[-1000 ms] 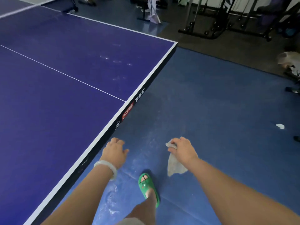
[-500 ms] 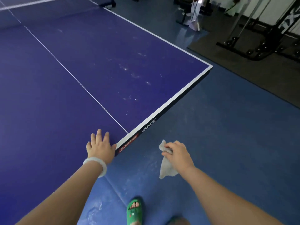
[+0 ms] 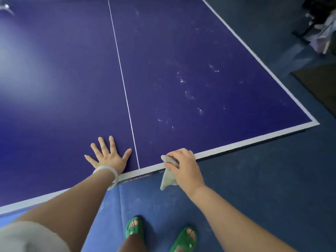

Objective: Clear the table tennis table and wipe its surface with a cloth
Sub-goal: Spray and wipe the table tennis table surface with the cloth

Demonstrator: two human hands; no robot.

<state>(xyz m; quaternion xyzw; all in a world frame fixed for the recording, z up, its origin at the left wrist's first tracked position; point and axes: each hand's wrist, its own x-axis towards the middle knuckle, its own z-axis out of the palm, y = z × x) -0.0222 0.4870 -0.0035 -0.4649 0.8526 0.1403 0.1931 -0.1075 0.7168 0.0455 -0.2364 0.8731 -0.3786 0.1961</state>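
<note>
— Two checks first: left grip (image 3: 109, 157), right grip (image 3: 183, 166).
— Left grip: spread flat, pressing on counter (image 3: 54, 106) beside centre line (image 3: 125, 88). Right grip: curled round grey cloth (image 3: 168, 180) at near counter edge, loose end hanging below rim.
— Handling of cloth?
— Light, limp, prone to folding under. Bunch in palm; press flat before stroking.
— Surface, room?
— Smooth blue top, white smears (image 3: 181, 80) right of centre line, not yet wiped. Scuffed blue floor mat (image 3: 254, 197); dim clutter far right, indistinct.

Pale smudges (image 3: 181, 80) are scattered over the right half of the blue table tennis table (image 3: 54, 88); the left hand (image 3: 109, 158) is laid flat near its end edge.
</note>
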